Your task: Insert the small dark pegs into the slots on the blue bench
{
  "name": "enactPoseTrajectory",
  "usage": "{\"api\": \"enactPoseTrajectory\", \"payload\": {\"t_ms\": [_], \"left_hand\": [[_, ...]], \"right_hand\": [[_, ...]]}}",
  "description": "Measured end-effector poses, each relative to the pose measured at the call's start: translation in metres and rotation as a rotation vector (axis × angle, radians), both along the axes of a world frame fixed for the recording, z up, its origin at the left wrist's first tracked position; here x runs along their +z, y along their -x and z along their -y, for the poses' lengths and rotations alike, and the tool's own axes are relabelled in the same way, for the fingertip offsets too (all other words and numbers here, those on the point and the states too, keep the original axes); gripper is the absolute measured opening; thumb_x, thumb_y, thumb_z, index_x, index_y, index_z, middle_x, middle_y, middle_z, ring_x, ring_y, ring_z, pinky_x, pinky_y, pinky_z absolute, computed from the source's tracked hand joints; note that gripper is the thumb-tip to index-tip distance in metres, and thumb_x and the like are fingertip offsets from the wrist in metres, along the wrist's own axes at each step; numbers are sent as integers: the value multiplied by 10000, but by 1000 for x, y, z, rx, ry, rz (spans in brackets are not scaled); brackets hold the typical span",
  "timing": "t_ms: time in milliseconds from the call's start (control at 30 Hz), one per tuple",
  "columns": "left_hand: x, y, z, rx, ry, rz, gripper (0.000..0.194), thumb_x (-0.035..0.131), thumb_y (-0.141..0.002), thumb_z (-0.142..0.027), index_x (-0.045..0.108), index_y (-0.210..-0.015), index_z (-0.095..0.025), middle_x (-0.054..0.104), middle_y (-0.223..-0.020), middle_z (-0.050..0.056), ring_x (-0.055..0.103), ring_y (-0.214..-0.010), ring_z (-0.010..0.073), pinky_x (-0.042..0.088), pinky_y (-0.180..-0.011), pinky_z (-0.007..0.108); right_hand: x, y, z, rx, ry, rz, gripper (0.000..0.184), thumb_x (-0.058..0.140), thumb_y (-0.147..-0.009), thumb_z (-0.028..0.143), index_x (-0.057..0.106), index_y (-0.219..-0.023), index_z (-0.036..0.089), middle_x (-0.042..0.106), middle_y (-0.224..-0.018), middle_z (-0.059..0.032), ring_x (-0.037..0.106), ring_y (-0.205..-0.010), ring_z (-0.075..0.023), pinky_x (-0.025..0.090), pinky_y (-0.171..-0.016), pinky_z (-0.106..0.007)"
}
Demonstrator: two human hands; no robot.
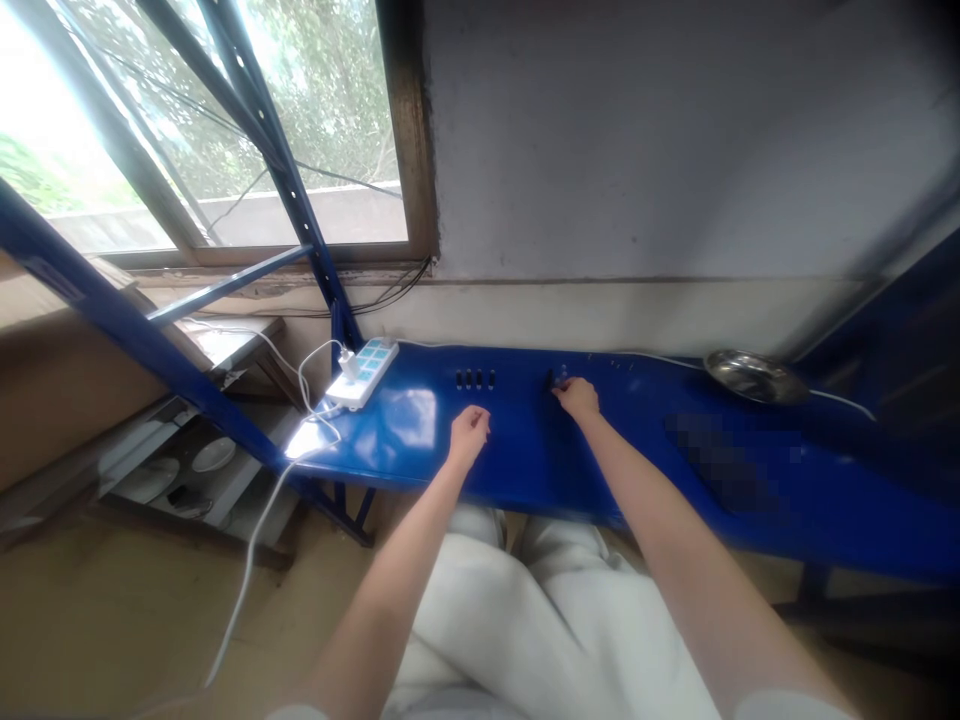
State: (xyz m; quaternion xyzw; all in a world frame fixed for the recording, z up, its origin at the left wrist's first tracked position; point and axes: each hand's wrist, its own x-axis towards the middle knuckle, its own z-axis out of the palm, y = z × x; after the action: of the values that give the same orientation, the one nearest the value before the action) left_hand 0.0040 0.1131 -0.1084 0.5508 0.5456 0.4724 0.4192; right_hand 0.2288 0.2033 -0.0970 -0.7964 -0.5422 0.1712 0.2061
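Observation:
Both my arms reach out over a glossy blue table (645, 450). My left hand (469, 433) rests on the table top with its fingers curled in; whether anything is inside them is hidden. A row of several small dark upright pieces (475, 379) stands just beyond it. My right hand (578, 396) is further out, its fingers pinched around a small dark piece (551, 380) standing on the table. My lap in white trousers shows below the table's near edge.
A white and teal power strip (364, 371) with a plugged-in charger and white cable lies at the table's left end. A shallow metal dish (752, 375) sits at the back right. A window, blue metal struts and a grey wall stand behind.

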Motion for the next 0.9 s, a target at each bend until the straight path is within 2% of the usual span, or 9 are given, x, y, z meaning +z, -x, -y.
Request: {"api": "enactPoseTrajectory", "payload": {"t_ms": [133,267,333,400,533,600,767,900], "left_hand": [[1,0,1,-3,-4,-8,175,454,-792,-285,580,-816,-166,557,-637,-4,495,-509,79,392,-483,184],[-1,0,-1,2,-5,4,171,462,-789,-282,581,-808,-161,548,-618,-7,485,-492,74,381,-469,178],[-3,0,-2,3,-3,5,163,468,-786,-276,582,-806,-161,547,-613,-9,483,-486,72,379,-465,176],[-4,0,-3,6,-3,8,153,472,-783,-266,582,-800,-161,547,-610,-11,481,-480,70,376,-463,175],[-3,-1,-2,15,-4,27,141,485,-780,-259,591,-798,-167,558,-620,-11,485,-489,67,375,-470,172],[-2,-1,-1,16,-4,32,138,487,-778,-260,590,-797,-170,558,-616,-15,483,-487,66,372,-468,172],[0,-2,0,28,-9,29,131,486,-772,-266,570,-766,-167,528,-570,-30,471,-460,68,376,-465,181],[1,-2,0,24,-13,23,149,470,-777,-280,567,-771,-167,528,-575,-33,472,-463,66,381,-474,181]], "right_hand": [[7,-7,-1,112,91,11,272,616,-724,282,662,-911,90,675,-878,-163,649,-837,-258,484,-683,-303],[15,-17,8,145,130,-123,256,603,-733,273,658,-903,90,679,-731,-120,653,-645,-195,487,-600,-272],[18,-19,18,175,115,-149,265,599,-737,291,662,-910,101,684,-756,-112,651,-638,-184,488,-596,-266],[20,-16,29,254,78,-131,270,588,-746,306,669,-919,115,690,-827,-107,657,-708,-188,495,-657,-272],[20,3,44,454,-31,-145,304,560,-774,294,653,-1018,138,669,-1010,-101,628,-918,-189,476,-816,-275],[19,18,46,496,-59,-183,322,557,-782,285,634,-1061,143,658,-1044,-100,624,-921,-174,474,-834,-272],[12,56,36,515,-99,-253,361,551,-792,234,579,-1132,117,639,-1068,-115,617,-901,-157,474,-818,-265],[6,81,17,463,-126,-224,372,565,-783,212,555,-1143,120,630,-1076,-115,610,-909,-162,462,-819,-264]]}}
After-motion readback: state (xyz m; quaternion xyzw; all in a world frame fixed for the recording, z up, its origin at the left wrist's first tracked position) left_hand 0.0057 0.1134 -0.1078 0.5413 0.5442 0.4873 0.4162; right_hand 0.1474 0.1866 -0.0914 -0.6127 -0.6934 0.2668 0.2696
